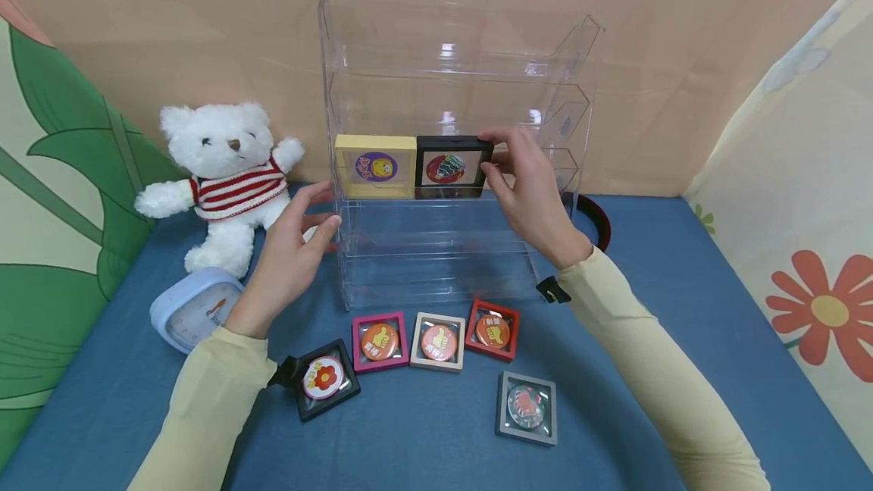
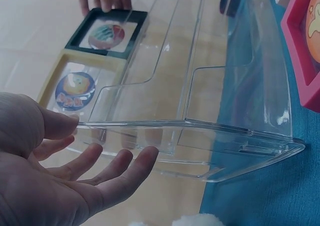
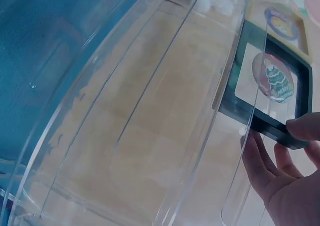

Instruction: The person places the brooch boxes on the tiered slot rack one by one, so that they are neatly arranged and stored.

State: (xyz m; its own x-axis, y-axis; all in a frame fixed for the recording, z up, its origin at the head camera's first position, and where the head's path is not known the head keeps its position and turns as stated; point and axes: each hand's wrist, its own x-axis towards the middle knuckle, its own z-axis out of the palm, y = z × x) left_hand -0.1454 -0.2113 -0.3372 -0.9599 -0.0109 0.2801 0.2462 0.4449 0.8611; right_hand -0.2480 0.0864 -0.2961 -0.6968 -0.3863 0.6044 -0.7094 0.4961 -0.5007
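A clear acrylic tiered rack [image 1: 443,279] stands on the table. Side by side on one tier are a yellow display frame [image 1: 377,192] with a purple badge and a black display frame [image 1: 453,143] with a Christmas-tree badge. My right hand [image 1: 528,192] pinches the black frame at its right edge, thumb in front; the right wrist view shows the frame [image 3: 282,134] and the thumb on it. At the rack's left side is my left hand [image 1: 289,241], fingers loosely spread. In the left wrist view its thumb touches the rack's side edge [image 2: 185,123].
Small framed badges lie before the rack: black [image 1: 329,381], pink [image 1: 380,364], cream [image 1: 436,364], red [image 1: 491,354] and grey [image 1: 527,430]. A white teddy bear [image 1: 232,195] and a light-blue clock [image 1: 194,309] stand at left. A dark red band [image 1: 600,222] lies behind the rack.
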